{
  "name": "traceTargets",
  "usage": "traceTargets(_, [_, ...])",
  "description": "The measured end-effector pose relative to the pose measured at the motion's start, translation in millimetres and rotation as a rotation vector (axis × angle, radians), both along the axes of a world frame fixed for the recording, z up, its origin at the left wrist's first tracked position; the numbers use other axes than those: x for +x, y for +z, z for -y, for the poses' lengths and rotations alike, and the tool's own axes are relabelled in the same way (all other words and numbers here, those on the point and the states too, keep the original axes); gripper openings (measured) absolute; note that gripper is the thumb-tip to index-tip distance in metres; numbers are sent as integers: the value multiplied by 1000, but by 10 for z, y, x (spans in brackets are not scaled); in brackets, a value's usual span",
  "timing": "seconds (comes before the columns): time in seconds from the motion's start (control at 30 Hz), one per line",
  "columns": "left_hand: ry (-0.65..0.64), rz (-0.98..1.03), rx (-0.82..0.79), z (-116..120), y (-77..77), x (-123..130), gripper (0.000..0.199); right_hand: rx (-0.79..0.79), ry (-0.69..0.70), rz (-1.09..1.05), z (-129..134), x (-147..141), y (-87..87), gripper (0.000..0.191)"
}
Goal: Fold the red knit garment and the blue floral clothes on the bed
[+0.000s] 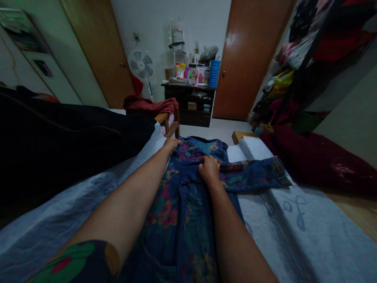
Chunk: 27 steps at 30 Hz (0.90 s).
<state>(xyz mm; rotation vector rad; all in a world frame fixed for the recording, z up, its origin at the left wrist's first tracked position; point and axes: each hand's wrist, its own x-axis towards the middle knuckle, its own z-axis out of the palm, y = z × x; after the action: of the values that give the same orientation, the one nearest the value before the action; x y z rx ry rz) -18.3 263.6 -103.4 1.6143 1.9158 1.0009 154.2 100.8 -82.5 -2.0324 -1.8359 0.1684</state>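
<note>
The blue flowered garment (166,212) lay spread out on a big pale sheet (294,220) with dark letters on it. I saw it right in front of the person, its top end far from them and its long body coming back between their two bare arms. At the far end of the room there was a right-side door (247,47) and a left-side door (94,47), both brown. A big black cloth (59,149) was heaped up on the left. Past the sheet stood a dark cabinet (171,96), and a dark red cloth (312,157) lay over on the right. A white fan (143,65) was near the cabinet. One sleeve (256,173) of the garment stuck out to the right, almost straight. On top of the cabinet I saw a blue stack (214,74), just beside a framed picture (203,76).

The left hand (172,145) was on the garment's left edge, up near the top. Its fingers reached onto the cloth, but I could not tell if they pinched it. The right hand (209,169) rested where the sleeve began. Its fingers were bent and close together, with the tips hidden, so I could not tell if they held any cloth.
</note>
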Motion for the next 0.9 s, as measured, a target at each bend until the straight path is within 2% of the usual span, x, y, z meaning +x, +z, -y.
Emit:
traceTargets(0.33, [-93, -240, 39, 138, 62, -22, 24, -29, -12, 10, -23, 3, -26, 31])
traceTargets(0.5, [-112, -560, 16, 240, 29, 1, 35, -42, -4, 14, -32, 7, -33, 29])
traceTargets(0.63, [-19, -626, 36, 302, 33, 13, 41, -31, -10, 8, -26, 5, -31, 29])
traceTargets(0.73, [68, -620, 131, 386, 47, 23, 37, -34, -12, 5, -25, 0, -27, 30])
traceTargets(0.8, [-24, -664, 179, 461, 35, 46, 32, -33, -13, 11, -25, -3, -24, 30])
traceTargets(0.9, [-277, -736, 161, 552, -25, 109, 33, -32, -11, 20, -24, -6, -22, 30])
